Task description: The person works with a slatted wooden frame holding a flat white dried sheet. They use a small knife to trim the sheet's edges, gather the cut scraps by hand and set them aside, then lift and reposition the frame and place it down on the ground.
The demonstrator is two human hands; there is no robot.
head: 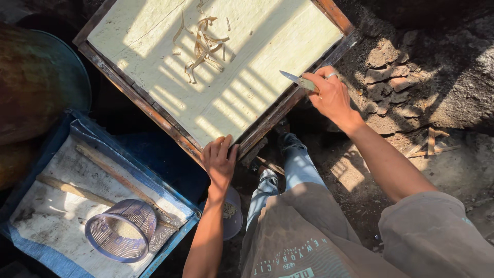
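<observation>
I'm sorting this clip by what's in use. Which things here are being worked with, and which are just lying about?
In use:
left hand gripping the wooden frame
right hand holding the small knife
pale sheet with curled strips

Lying about:
purple mesh basket
wooden sticks
blue tray

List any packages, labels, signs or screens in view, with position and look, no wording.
Printed lettering on the person's grey-brown shirt, bottom centre: pale curved text above a pale block.
No packages, signs or screens in view.
</observation>
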